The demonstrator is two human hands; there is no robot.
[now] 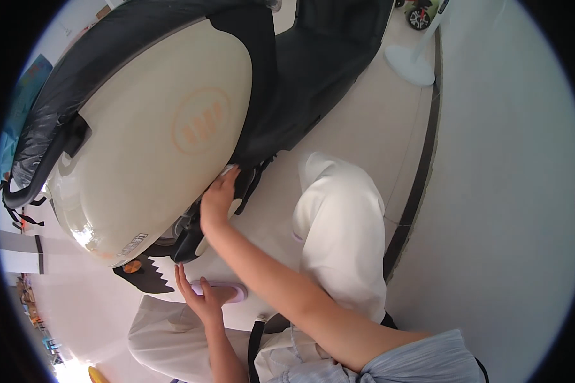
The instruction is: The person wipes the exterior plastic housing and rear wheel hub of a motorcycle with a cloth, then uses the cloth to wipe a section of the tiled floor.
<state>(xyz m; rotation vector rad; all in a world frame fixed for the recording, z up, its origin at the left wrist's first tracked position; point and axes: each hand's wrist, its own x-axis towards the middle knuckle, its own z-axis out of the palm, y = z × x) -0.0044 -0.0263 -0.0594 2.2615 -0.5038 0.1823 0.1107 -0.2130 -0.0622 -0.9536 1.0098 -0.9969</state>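
Observation:
A cream-coloured scooter (153,127) with black trim fills the upper left. My right hand (218,199) reaches to the lower edge of its side panel, by the black parts underneath. The fingers are pressed together, and a small whitish bit (229,169) shows at their tips; I cannot make out what it is. Lower down, my left hand (201,300) is open, its fingers apart and pointing up. Its longest fingertips are close to the black cover (188,242) by the rear wheel; whether they touch it I cannot tell.
Behind the wheel hangs a black mudguard with an orange reflector (132,266). My white-trousered knee (342,210) is bent at the right, and a lilac slipper (233,293) is under my left hand. A white stand base (409,65) is near the wall (505,191).

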